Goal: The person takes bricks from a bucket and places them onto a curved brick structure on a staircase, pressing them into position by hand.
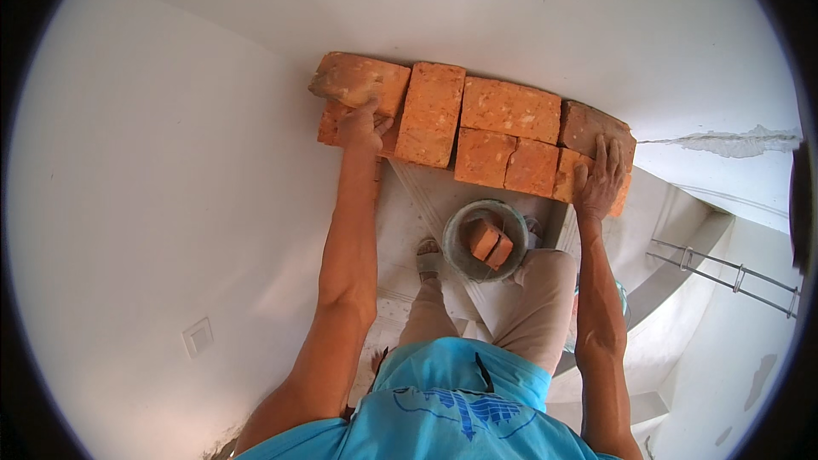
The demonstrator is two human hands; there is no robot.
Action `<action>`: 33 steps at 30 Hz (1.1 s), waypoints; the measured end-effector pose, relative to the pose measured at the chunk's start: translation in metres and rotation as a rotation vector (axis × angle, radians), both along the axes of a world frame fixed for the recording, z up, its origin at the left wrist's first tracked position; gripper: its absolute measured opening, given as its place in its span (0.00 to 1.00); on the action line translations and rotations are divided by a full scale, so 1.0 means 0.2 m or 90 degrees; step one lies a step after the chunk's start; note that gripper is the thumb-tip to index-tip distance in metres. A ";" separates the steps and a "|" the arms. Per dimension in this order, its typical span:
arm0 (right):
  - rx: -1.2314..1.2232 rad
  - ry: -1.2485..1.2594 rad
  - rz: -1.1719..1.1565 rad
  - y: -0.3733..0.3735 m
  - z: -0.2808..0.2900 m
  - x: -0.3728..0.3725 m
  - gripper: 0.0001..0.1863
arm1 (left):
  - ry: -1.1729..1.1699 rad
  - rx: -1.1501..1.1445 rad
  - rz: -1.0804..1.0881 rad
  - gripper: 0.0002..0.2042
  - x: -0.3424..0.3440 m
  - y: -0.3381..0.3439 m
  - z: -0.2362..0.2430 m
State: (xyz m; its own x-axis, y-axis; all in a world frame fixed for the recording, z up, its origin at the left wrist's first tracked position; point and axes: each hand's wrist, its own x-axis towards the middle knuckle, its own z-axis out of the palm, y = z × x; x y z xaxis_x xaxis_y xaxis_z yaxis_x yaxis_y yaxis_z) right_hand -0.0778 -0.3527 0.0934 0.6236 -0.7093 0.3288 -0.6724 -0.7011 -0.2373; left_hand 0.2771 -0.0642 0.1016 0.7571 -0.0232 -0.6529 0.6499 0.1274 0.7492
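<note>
Head view: apparently settling a row of bricks (498, 109) against the wall (477, 8); resting left hand (360, 126) at the left end, not showing whether gripping; resting right hand (600, 177) open over the right end. Next, probably needing careful aligning before lifting away.

Int. bldg. site (bricks (503, 111) & rebar (740, 277))

L hand (360, 127) prob. touching end brick (362, 78), R hand (599, 191) atop bricks (584, 123).
</note>
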 end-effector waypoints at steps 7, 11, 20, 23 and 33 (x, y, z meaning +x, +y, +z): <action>0.001 -0.005 -0.007 -0.02 -0.02 -0.03 0.39 | -0.017 0.063 -0.304 0.18 0.11 0.05 0.01; 0.007 -0.010 -0.003 -0.01 0.00 -0.01 0.37 | -0.289 0.191 -0.201 0.29 0.22 0.32 -0.03; -0.004 -0.002 -0.013 0.01 0.01 0.00 0.37 | -0.374 0.303 -0.248 0.32 0.32 0.31 -0.03; -0.018 0.001 -0.002 0.00 0.00 -0.01 0.36 | -0.435 0.278 -0.232 0.33 0.29 0.29 -0.05; -0.021 -0.010 0.056 -0.04 -0.03 -0.01 0.35 | -0.544 0.444 -0.255 0.31 0.24 0.39 0.01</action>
State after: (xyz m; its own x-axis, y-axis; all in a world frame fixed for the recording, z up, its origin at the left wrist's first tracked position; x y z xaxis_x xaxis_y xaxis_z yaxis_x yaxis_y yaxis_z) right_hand -0.0792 -0.3599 0.0874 0.6782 -0.6403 0.3607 -0.6038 -0.7653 -0.2233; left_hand 0.3257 0.0133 0.1027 0.9753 -0.1973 0.0990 -0.1980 -0.5832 0.7878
